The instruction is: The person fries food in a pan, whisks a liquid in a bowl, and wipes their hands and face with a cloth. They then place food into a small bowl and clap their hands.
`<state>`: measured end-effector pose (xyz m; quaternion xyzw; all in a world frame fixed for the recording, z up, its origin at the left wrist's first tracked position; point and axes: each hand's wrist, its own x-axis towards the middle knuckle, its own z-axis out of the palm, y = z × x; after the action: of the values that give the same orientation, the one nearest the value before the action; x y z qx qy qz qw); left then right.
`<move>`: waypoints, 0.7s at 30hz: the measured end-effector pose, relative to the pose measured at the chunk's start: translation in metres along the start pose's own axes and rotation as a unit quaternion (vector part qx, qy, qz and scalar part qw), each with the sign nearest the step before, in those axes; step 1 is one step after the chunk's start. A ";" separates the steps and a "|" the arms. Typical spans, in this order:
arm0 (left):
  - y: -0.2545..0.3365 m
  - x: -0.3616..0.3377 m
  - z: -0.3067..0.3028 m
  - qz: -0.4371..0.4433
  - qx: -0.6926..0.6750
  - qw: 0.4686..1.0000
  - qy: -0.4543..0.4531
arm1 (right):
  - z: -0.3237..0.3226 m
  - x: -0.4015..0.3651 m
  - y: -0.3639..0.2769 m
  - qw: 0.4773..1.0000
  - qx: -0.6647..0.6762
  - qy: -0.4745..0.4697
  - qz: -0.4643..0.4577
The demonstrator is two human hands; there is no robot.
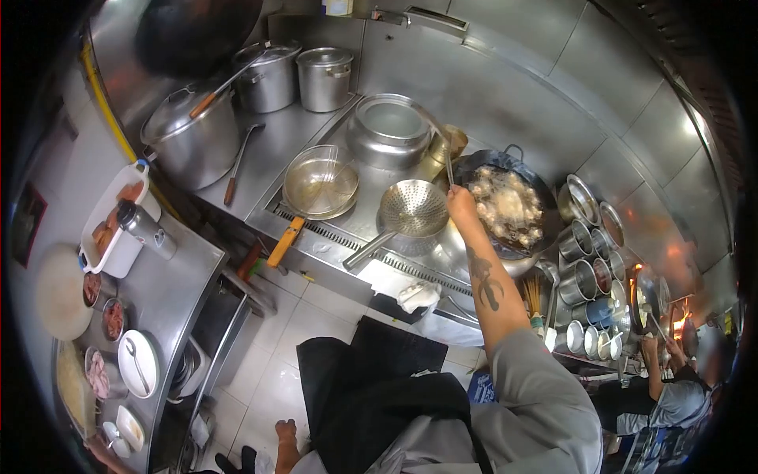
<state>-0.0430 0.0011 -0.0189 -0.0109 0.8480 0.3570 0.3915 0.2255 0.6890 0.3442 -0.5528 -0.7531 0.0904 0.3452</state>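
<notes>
My right hand [460, 204] is closed around a thin metal handle [449, 162] that slants up and away; its far end is not clear. Just right of this hand sits a black wok [545, 189], where pale battered pieces [505, 205] fry in bubbling oil. To the hand's left lies a perforated strainer ladle [413, 208], its handle toward me. My left hand [287, 431] hangs low beside my black apron [379, 403], near the floor tiles in view. Its fingers look loosely apart, and I see nothing in them.
A wire strainer [320, 182] with an orange handle rests over a bowl. Behind it stand a round steel pot [388, 130] and lidded stockpots [193, 138]. Steel containers [580, 280] line the right. Flames [681, 320] rise near a co-worker [663, 395]. A side counter [178, 272] holds raw meat.
</notes>
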 end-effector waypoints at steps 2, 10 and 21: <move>-0.001 -0.003 -0.012 -0.011 0.057 0.998 -0.019 | 0.015 -0.006 0.009 0.998 0.062 -0.021 0.024; -0.012 0.079 -0.007 0.288 0.300 0.908 -0.050 | -0.022 -0.075 -0.061 0.764 0.574 -0.123 0.268; 0.231 0.063 0.056 0.056 -0.154 0.978 -0.129 | -0.093 -0.160 -0.006 0.725 0.603 -0.072 0.324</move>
<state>-0.1187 0.2244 0.0521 0.0231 0.7247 0.5029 0.4705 0.3025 0.5211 0.3494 -0.4303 -0.3367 0.6715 0.5006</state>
